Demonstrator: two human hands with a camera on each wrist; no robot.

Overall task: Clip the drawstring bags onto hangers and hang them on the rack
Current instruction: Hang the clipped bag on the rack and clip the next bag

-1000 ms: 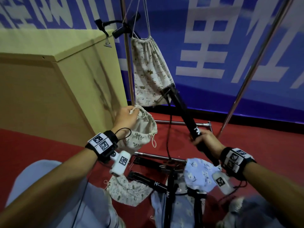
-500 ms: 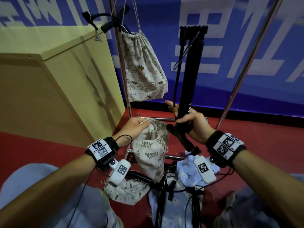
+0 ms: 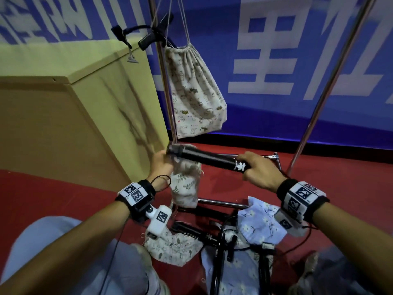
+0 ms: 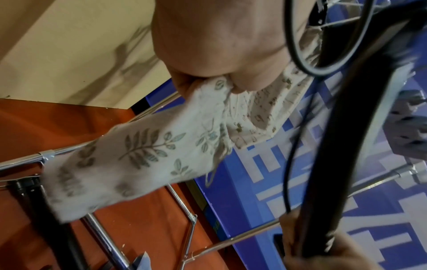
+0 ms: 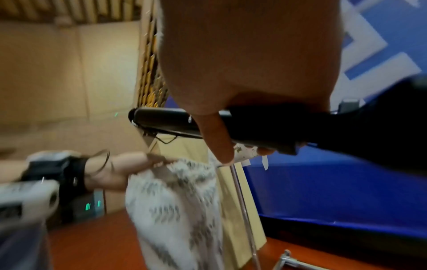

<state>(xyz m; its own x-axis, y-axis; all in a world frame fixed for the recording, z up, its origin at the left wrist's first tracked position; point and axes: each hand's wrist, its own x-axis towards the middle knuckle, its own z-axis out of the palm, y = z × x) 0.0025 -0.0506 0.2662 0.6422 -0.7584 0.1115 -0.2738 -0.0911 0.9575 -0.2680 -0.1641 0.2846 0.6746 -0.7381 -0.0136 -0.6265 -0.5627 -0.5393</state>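
My left hand pinches the gathered top of a cream leaf-print drawstring bag, which hangs below it. The left wrist view shows the fingers bunching the bag's top edge. My right hand grips a black clip hanger that lies nearly level, its left end against the bag's top. In the right wrist view the thumb and fingers wrap the hanger bar. An animal-print bag hangs from the rack on another black hanger.
The chrome rack has slanting poles and low crossbars. A wooden cabinet stands close on the left. On the red floor lie a leaf-print bag, a blue floral bag and several black hangers.
The right hand has swung the black hanger from upright down to nearly level, bringing its end to the bag's top. The left hand has lifted the leaf-print bag slightly.
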